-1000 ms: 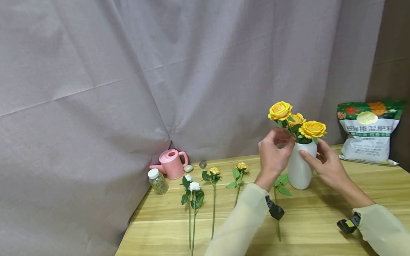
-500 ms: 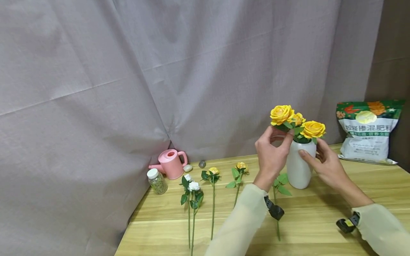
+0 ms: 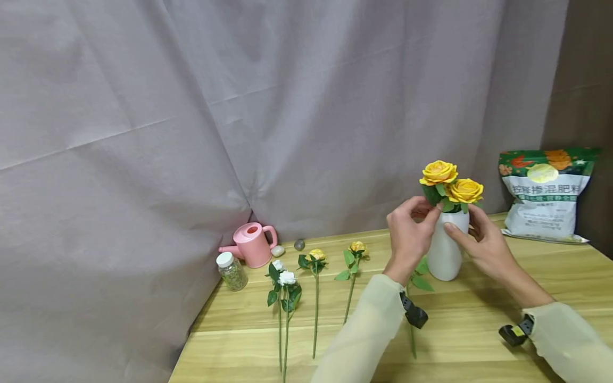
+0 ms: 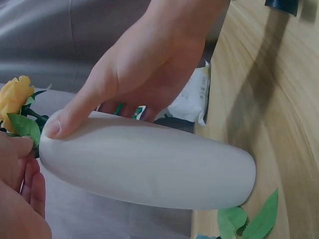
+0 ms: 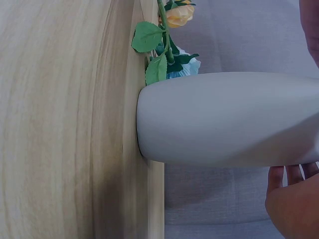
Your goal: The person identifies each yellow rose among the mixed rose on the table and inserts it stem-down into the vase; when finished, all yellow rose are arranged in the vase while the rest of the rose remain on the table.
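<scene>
My left hand (image 3: 411,234) pinches with thumb and fingers just under the head of a yellow rose (image 3: 438,173) above the vase mouth. A second yellow rose (image 3: 464,190) stands in the white vase (image 3: 445,252). The vase is upright on the wooden table. Around its upper part, my right hand (image 3: 486,242) grips it, the thumb (image 4: 62,124) across the front and the fingers (image 5: 294,174) behind. In the left wrist view my left hand (image 4: 20,194) is right at the vase rim, beside green leaves. The lower stems are hidden inside the vase.
Left of the vase lie white roses (image 3: 286,278), a yellow rose (image 3: 316,255), another yellow rose (image 3: 357,247) and a leafy stem (image 3: 411,335). Farther left stand a pink watering can (image 3: 254,246) and a lidded jar (image 3: 233,274). A fertilizer bag (image 3: 543,197) stands right; a curtain hangs behind.
My left hand has moved the pinched rose rightward and a little down, closer to the other rose. The third yellow bloom behind is now hidden. My right hand keeps its grip on the vase.
</scene>
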The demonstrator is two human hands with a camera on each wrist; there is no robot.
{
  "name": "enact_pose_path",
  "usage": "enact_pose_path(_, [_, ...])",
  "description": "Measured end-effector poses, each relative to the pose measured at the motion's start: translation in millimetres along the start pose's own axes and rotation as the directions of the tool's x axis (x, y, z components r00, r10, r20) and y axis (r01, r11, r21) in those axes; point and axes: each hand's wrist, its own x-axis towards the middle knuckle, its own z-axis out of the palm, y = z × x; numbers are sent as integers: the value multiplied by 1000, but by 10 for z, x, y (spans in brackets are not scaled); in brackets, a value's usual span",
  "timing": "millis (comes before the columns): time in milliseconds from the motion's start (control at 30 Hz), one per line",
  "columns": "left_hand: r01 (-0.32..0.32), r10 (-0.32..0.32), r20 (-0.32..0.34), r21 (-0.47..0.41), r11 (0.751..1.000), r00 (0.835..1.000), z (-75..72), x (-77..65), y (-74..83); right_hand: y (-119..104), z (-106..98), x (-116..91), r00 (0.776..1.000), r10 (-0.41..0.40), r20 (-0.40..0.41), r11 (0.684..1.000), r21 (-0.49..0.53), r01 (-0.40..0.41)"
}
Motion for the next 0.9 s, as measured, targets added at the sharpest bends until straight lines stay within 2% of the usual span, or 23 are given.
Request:
enact_pose_path(333, [39,-40,26,56,998,999,38,41,-24,-58,6,10,1000,23,11,1000,0,-23])
enact_pose_path(667, [49,-49,7,9,999,999,81,49,-33,-43,-7,-3,1000,-12,-2,1000,2,12])
enact_pose_path(900, [54,-54,30,-3,999,998,117,68,-50,-52,-4,-6,1000,-11,1,1000,15,11])
